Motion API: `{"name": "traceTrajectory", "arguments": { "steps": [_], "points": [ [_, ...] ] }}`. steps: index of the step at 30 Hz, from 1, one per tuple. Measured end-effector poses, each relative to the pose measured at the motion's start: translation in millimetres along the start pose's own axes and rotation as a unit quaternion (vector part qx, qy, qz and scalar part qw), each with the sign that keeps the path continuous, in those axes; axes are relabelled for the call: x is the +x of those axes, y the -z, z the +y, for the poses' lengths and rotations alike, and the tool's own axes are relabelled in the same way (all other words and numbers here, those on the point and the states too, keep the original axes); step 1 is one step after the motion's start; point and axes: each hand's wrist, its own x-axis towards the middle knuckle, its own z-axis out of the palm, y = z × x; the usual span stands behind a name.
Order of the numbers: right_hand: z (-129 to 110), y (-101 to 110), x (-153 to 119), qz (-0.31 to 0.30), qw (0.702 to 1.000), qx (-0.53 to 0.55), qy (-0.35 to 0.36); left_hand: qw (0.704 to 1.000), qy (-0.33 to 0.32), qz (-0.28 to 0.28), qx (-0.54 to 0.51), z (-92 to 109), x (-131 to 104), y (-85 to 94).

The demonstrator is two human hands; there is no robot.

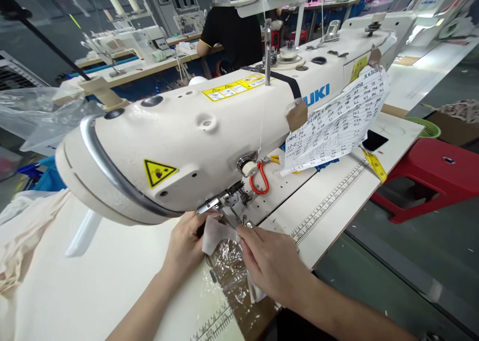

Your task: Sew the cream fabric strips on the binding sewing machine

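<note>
A small piece of pale fabric (216, 235) lies at the needle area of a white sewing machine (179, 131). My left hand (189, 244) grips its left side, fingers bent under the machine head. On the other side my right hand (267, 254) pinches the fabric's right edge between thumb and fingers. Another strip of pale cloth (255, 292) hangs below my right hand. Just behind the needle area are scissors with red handles (260, 181), partly hidden by the machine. The needle tip and the left fingertips are hard to see.
Handwritten paper sheets (337, 116) are taped to the machine. To the right are a yellow tape measure (375, 165), a dark phone (374, 140) and a red stool (441, 176). Beige fabric (30, 236) lies at left. A person in black (234, 37) sits beyond.
</note>
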Motion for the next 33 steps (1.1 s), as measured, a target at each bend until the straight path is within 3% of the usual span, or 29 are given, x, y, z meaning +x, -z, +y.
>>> {"name": "traceTrajectory", "arguments": {
  "steps": [7, 14, 17, 21, 26, 30, 33],
  "points": [
    [1, -4, 2, 0.001, 1.0, -0.008, 0.014, 0.999, 0.026, -0.005, 0.018, 2, -1, -4.8],
    [1, -2, 0, 0.01, 1.0, -0.01, 0.018, 0.999, 0.025, 0.032, 0.019, 7, 1, -5.2],
    [0, -3, 0, 0.009, 1.0, -0.01, 0.013, 0.998, -0.017, 0.049, 0.038, 6, 0, -6.1],
    [-1, -7, 1, 0.016, 1.0, -0.024, 0.012, 0.985, -0.142, 0.056, 0.076, 1, -1, -6.8],
    [-3, 1, -14, 0.036, 0.999, 0.006, -0.008, 0.975, -0.204, -0.004, 0.094, 10, -1, 1.9],
    [-6, 29, -55, -0.055, 0.981, 0.177, -0.057, 0.964, -0.217, -0.036, 0.147, 25, -8, 7.7],
    [-6, 42, -91, -0.133, 0.968, 0.195, -0.083, 0.959, -0.196, -0.037, 0.202, 34, -14, 3.9]
  ]
}}
